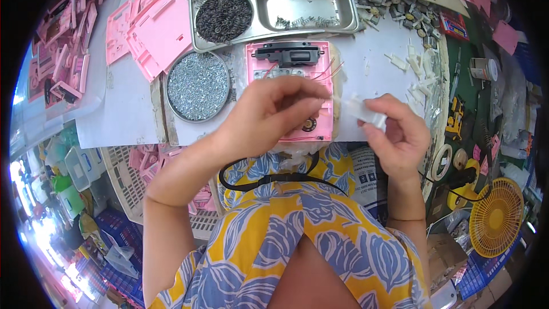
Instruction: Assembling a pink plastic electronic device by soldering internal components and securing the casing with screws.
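Both my hands are raised over the worktable in front of me. My left hand (pixel 280 109) is above a pink plastic housing (pixel 323 129), its fingers pinched together. Whatever is between them is too small and blurred to name. My right hand (pixel 397 134) is closed around a small white plastic part (pixel 373 115), just right of the housing. A black module (pixel 294 55) is fitted across the housing's far end, with thin red wires (pixel 326 71) beside it. Part of a round dark piece (pixel 309 125) shows below my left hand, which hides the housing's middle.
A metal tray (pixel 306 0) with dark springs stands at the back. Left of the housing is a round dish of small screws (pixel 198 86). Pink panels (pixel 160 34) lie behind it. Loose white parts (pixel 420 71) and metal cylinders (pixel 409 14) lie right. A yellow fan (pixel 496 217) stands lower right.
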Demonstrator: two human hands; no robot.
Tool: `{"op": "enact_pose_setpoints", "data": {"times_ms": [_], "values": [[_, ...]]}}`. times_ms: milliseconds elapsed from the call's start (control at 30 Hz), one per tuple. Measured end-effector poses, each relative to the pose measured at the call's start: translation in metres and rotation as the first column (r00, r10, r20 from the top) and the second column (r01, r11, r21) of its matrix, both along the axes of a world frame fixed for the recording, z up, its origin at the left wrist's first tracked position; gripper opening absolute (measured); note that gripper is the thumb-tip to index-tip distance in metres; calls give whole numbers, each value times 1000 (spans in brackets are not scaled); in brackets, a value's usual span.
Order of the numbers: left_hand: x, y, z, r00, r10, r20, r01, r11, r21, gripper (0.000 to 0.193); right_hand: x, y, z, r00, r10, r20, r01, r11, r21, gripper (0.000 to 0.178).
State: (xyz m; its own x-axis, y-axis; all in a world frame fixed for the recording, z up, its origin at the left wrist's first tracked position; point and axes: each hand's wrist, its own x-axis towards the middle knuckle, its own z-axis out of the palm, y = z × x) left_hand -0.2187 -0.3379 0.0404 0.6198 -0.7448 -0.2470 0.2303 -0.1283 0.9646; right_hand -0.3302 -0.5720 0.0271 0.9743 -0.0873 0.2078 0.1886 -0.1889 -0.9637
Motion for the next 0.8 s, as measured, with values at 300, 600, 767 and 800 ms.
{"op": "enact_pose_setpoints", "data": {"times_ms": [300, 600, 767, 800], "values": [[-20, 28, -22, 953, 16, -301, -44, 995, -87, 24, 15, 21, 7, 952, 264, 154, -179, 891, -417, 32], [-7, 16, 5, 946, -191, 263, 195, 981, 13, 18, -15, -12, -8, 950, 306, -63, -309, 949, -57, 31], [0, -18, -39, 509, -344, 789, -169, 859, 484, 18, -25, -24, -25, 983, 92, -159, -20, 913, 407, 33], [-2, -20, -42, 510, -378, 773, -155, 843, 514, 18, -24, -25, -26, 985, 79, -152, -15, 923, 385, 32]]}}
